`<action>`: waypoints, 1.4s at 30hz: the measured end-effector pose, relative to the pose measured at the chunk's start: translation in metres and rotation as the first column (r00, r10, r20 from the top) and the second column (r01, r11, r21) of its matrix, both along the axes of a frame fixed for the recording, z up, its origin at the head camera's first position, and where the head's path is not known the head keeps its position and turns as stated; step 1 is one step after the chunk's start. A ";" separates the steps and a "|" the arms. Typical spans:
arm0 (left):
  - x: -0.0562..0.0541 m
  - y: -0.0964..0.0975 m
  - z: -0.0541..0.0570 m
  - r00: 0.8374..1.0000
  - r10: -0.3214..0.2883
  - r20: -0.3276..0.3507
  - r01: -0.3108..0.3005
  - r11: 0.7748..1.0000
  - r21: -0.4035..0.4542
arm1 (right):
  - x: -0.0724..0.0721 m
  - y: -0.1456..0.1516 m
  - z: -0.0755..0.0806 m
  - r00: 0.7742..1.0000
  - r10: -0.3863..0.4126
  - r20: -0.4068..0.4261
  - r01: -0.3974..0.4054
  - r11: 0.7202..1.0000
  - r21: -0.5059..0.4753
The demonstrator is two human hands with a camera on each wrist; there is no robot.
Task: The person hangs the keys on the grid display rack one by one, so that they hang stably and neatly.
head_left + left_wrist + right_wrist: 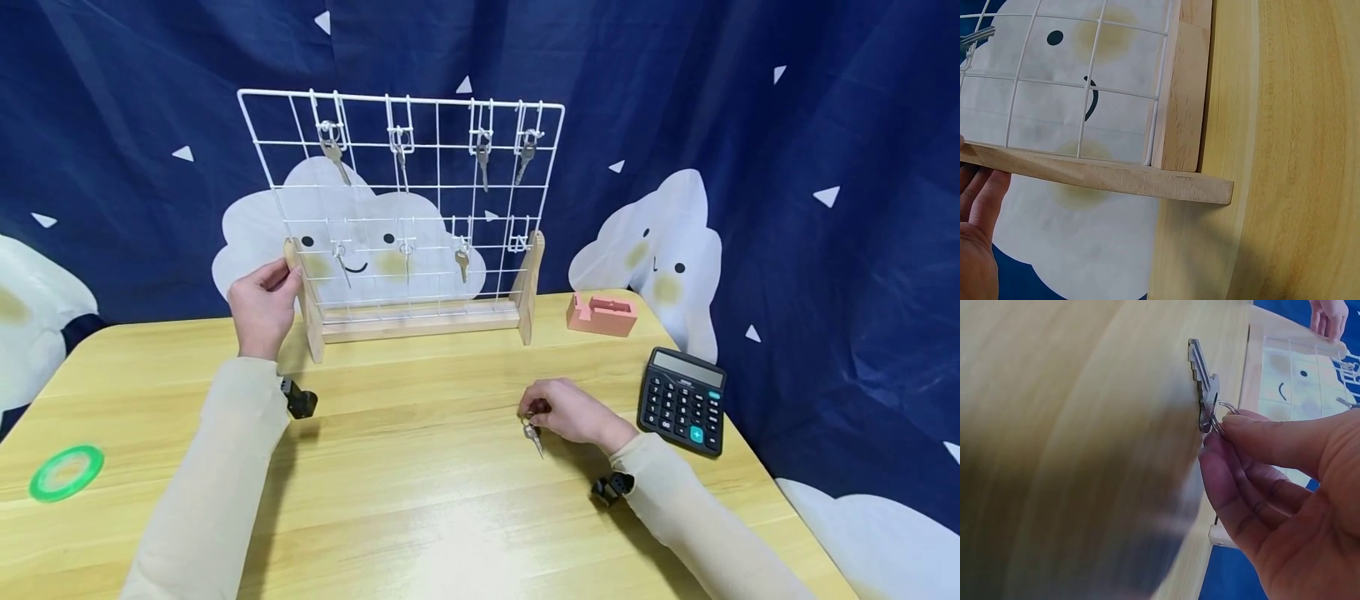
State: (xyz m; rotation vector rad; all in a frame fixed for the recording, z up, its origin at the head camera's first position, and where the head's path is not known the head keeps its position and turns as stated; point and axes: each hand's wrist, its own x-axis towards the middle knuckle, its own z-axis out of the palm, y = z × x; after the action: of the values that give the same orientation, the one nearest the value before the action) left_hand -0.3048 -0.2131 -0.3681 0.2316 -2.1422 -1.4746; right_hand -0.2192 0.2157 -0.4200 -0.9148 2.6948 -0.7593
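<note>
A white wire grid rack in a wooden stand is at the back of the table. My left hand grips the upper part of the stand's left wooden side piece, thumb on one side and fingers on the other. Several keys hang from hooks on the grid, among them a brass-coloured key in the lower row. The lower right hook is bare. Over the table, right of centre, my right hand pinches a metal key ring between thumb and fingers. From this ring a silver key sticks out.
A black calculator lies at the right edge of the table, close to the right forearm. Behind it sits a pink tape dispenser-like block. A green ring is at the left. A dark blue curtain hangs behind.
</note>
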 end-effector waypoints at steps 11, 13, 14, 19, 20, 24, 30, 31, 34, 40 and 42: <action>0.001 0.000 0.001 1.000 -0.001 -0.008 0.001 1.000 -0.007 | 0.003 0.004 0.005 1.000 0.000 -0.020 -0.001 0.996 -0.084; 0.000 0.000 0.000 1.000 -0.001 -0.011 0.001 1.000 -0.006 | 0.003 0.004 0.008 1.000 -0.006 -0.019 0.004 0.995 -0.099; 0.000 0.000 0.000 1.000 -0.001 -0.012 0.001 1.000 -0.008 | 0.004 0.004 0.009 1.000 -0.011 -0.015 0.009 0.994 -0.112; 0.000 0.001 0.000 1.000 -0.004 -0.018 0.004 1.000 -0.012 | 0.005 0.003 0.018 0.999 -0.045 0.012 0.046 0.984 -0.171; 0.000 0.000 0.000 1.000 -0.006 -0.017 0.005 1.000 -0.010 | 0.005 0.003 0.020 0.999 -0.048 0.012 0.049 0.982 -0.183; 0.001 0.000 -0.001 1.000 0.001 -0.007 -0.001 1.000 -0.003 | 0.004 0.002 0.026 0.997 -0.069 0.017 0.071 0.974 -0.214; 0.000 -0.001 -0.002 1.000 0.004 -0.011 -0.004 1.000 -0.009 | 0.002 -0.001 0.035 0.997 -0.077 0.006 0.077 0.968 -0.239; -0.001 -0.001 -0.002 1.000 0.005 -0.017 -0.006 1.000 -0.011 | 0.001 -0.001 0.036 0.997 -0.076 0.001 0.074 0.967 -0.244; -0.001 -0.001 -0.002 0.999 0.007 -0.038 -0.008 1.000 -0.007 | -0.001 -0.003 0.041 0.997 -0.073 -0.015 0.066 0.963 -0.261; -0.002 -0.002 -0.003 0.999 0.002 -0.048 -0.002 1.000 0.004 | -0.005 -0.006 0.047 0.992 -0.122 -0.035 0.105 0.947 -0.302; -0.002 -0.002 -0.004 0.999 0.001 -0.043 -0.001 1.000 0.007 | -0.007 -0.006 0.048 0.987 -0.153 -0.039 0.132 0.937 -0.322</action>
State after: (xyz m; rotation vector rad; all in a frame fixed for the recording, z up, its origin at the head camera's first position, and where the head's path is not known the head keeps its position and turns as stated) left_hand -0.3073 -0.2148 -0.3716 0.2017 -2.1030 -1.4728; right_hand -0.2258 0.2093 -0.3719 -0.8242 2.7659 -1.2470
